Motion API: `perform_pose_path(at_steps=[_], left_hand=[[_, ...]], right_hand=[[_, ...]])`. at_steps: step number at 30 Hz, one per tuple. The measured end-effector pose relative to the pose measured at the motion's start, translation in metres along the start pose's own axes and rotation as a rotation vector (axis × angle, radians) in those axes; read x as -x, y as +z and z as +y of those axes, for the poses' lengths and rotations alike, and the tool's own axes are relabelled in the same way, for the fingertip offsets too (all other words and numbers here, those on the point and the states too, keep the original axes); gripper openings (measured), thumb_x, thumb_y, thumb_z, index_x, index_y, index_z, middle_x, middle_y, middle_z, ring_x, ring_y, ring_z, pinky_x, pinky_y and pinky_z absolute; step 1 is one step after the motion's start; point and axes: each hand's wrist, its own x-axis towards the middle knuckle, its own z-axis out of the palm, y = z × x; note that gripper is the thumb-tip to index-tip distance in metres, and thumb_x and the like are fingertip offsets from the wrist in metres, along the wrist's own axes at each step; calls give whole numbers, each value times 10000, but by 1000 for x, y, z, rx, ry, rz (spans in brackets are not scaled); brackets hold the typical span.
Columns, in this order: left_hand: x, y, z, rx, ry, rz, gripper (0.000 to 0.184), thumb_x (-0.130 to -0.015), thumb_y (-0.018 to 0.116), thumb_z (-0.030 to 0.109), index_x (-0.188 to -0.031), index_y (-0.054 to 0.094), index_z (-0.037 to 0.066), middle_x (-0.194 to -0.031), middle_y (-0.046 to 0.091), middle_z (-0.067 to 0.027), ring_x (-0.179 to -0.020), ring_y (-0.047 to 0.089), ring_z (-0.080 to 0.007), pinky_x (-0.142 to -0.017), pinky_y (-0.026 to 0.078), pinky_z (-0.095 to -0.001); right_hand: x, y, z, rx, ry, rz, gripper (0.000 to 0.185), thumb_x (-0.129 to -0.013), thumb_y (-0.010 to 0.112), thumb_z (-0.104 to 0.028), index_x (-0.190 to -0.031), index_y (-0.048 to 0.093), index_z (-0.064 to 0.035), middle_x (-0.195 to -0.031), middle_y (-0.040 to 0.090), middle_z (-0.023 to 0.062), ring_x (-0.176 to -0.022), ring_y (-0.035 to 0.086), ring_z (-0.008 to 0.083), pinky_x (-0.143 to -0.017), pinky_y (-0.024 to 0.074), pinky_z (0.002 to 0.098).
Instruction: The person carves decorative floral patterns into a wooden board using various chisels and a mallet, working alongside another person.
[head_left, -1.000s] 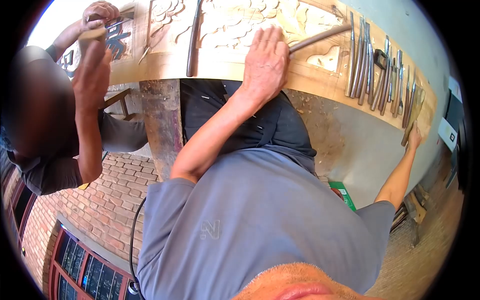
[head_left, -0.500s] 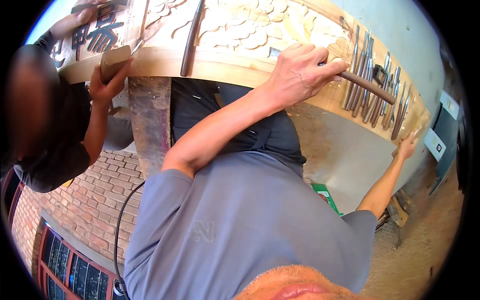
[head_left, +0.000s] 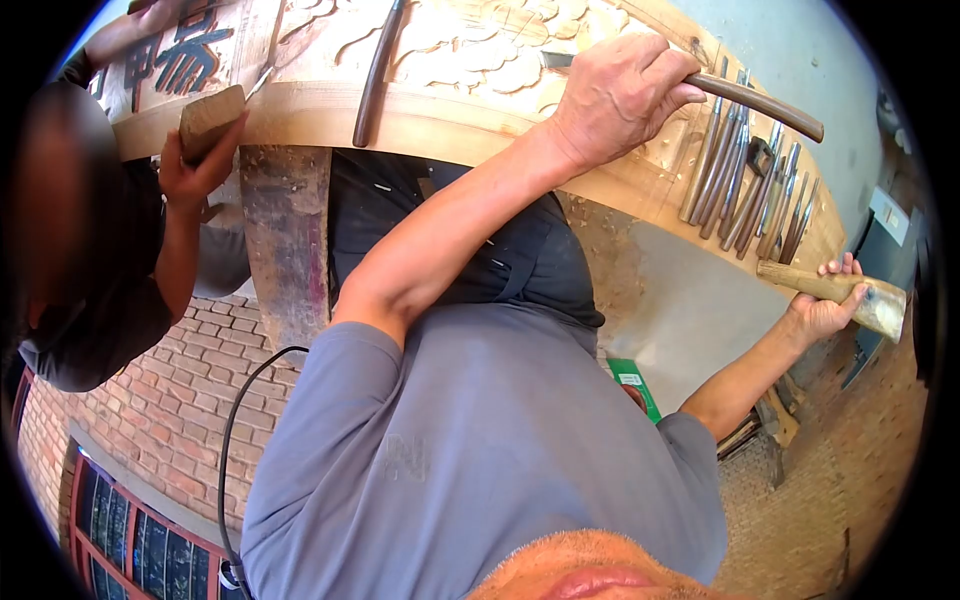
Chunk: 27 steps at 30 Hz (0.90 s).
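Note:
My left hand (head_left: 625,100) is closed around a chisel (head_left: 765,105) with a long dark wooden handle. Its metal blade pokes out on the left, over the carved wooden board (head_left: 470,60); whether it touches the wood I cannot tell. Off to the right, my right hand (head_left: 830,308) grips a wooden mallet (head_left: 885,310), fingers around it close to its pale head. The mallet's handle points left, towards the board's end. Between my hands, several carving chisels (head_left: 735,170) lie side by side on the board. Another chisel (head_left: 380,75) lies across the board to the left.
At the left a co-worker's hand (head_left: 195,175) holds a wooden block-like mallet (head_left: 212,120) beside dark carved characters (head_left: 193,60). A wooden support (head_left: 287,230) stands under the board. A black cable (head_left: 235,440) hangs at my left, and a green box (head_left: 633,388) sits low at my right.
My right hand has moved from the board's right end and now holds the mallet out beside it. My left hand has shifted slightly up and right with the chisel, whose handle end has swung upward.

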Motion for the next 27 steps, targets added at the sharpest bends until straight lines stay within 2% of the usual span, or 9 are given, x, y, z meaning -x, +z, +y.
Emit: perform_pose_path(at_steps=[3,15,20,23,27], left_hand=[[1,-1,-3,15,-23,29,260,-963,829,336,-1062,713,126,-864,617,-64,-783,671,-296,-673,542,-429],[-3,2,-7,41,-52,101,254,-965,832,321,-1056,725,109,-862,641,-71,-784,686,-302,-670,553,-430],[-11,-2,-10,72,-115,155,234,-969,835,297,-1038,740,95,-849,668,-83,-774,696,-308,-664,559,-429],[-19,-15,-4,169,-179,81,208,-1070,725,179,-1215,694,34,-978,685,-181,-866,704,-400,-736,563,-486],[-24,-16,-5,222,-220,105,152,-1111,676,178,-1175,674,40,-934,658,-194,-841,691,-411,-719,548,-495]], right_hand=[[14,31,2,25,67,-17,486,-1117,682,-412,-1307,628,32,-1214,725,183,-915,649,249,-782,552,392],[40,65,21,1,190,-150,409,-1138,664,-333,-1319,617,30,-1193,715,184,-914,648,232,-782,565,388],[52,93,18,131,149,-170,363,-1122,696,-250,-1307,615,53,-1171,731,197,-876,672,224,-730,574,363],[56,108,14,182,123,-203,345,-1107,721,-190,-1306,620,73,-1137,743,197,-850,690,221,-706,580,349],[64,131,6,207,98,-271,332,-1094,739,-136,-1310,637,93,-1122,752,191,-843,701,218,-697,591,333]])
